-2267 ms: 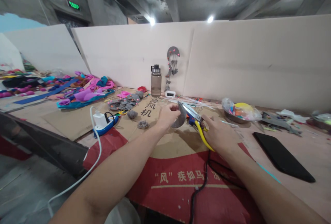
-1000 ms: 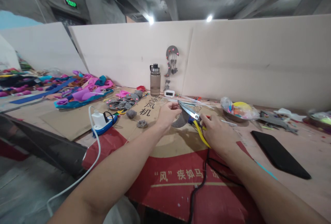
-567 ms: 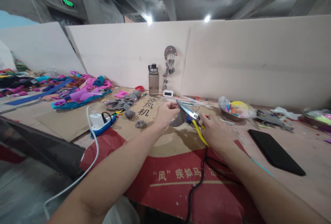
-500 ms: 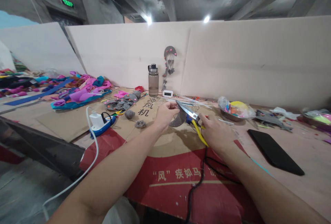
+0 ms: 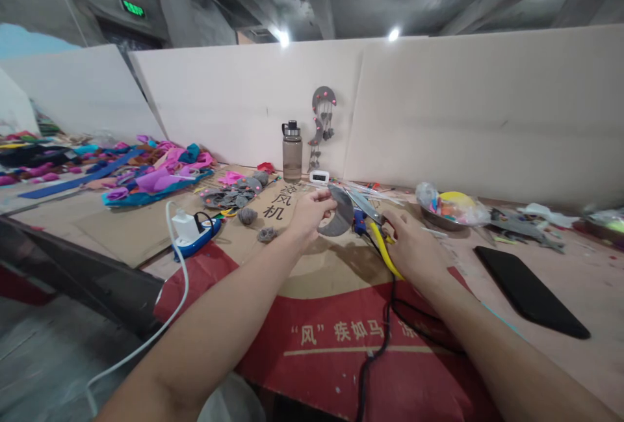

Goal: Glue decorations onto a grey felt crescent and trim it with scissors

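Between the fingers of my left hand (image 5: 312, 214) is a grey felt crescent (image 5: 342, 214), held above the cardboard. My right hand (image 5: 412, 243) grips a pair of scissors (image 5: 384, 246) with yellow handles, the blades pointing up and left, just right of the felt. Behind the scissors lies a blue tool (image 5: 359, 222) with a black cord (image 5: 387, 331) below it; what it is I cannot make out. A ball of grey yarn (image 5: 247, 216) and a smaller grey bundle (image 5: 267, 234) rest left of my left hand. Several grey felt pieces (image 5: 234, 194) are piled behind them.
A water bottle (image 5: 292, 154) and a small white clock (image 5: 319, 177) stand by the back board, where a felt crescent hanging (image 5: 324, 106) is fixed. Right are a bowl (image 5: 451, 218) and a black phone (image 5: 529, 292). A power strip (image 5: 197, 240) with white cable sits left.
The scissors have drawn away from the felt crescent to the right, with my right hand. The crescent now faces me more fully. The whole view has shifted slightly.
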Demonstrator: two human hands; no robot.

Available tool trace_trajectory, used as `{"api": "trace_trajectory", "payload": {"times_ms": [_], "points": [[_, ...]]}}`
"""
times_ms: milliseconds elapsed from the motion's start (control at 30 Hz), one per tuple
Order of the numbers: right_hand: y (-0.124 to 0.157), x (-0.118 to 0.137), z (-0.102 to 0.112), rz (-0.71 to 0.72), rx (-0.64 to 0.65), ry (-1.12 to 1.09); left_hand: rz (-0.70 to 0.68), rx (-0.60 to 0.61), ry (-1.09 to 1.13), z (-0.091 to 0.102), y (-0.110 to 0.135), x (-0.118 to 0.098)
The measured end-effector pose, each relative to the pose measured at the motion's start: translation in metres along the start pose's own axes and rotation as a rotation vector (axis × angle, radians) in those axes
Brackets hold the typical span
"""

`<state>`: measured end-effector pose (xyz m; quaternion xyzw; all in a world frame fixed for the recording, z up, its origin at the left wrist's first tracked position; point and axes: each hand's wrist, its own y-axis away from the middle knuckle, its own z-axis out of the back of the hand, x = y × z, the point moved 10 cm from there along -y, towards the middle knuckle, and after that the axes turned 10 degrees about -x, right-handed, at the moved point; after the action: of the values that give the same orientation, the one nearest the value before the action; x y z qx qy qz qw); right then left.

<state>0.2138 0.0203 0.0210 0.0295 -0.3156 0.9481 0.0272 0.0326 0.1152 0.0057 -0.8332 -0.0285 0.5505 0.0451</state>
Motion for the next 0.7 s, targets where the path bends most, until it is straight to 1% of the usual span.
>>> {"api": "trace_trajectory", "payload": {"times_ms": [133, 300, 500, 700], "points": [[0.001, 0.001, 0.004, 0.025, -0.029, 0.011, 0.058, 0.013, 0.072, 0.001, -0.006, 0.005], [0.002, 0.009, 0.006, 0.081, -0.038, 0.09, 0.056, 0.023, 0.063, 0.001, -0.006, 0.007], [0.002, 0.009, 0.008, 0.069, -0.033, 0.133, 0.044, 0.053, 0.067, -0.004, -0.004, 0.006], [0.003, 0.01, 0.007, 0.07, 0.01, 0.18, 0.065, 0.063, 0.045, -0.007, 0.001, 0.005]]}}
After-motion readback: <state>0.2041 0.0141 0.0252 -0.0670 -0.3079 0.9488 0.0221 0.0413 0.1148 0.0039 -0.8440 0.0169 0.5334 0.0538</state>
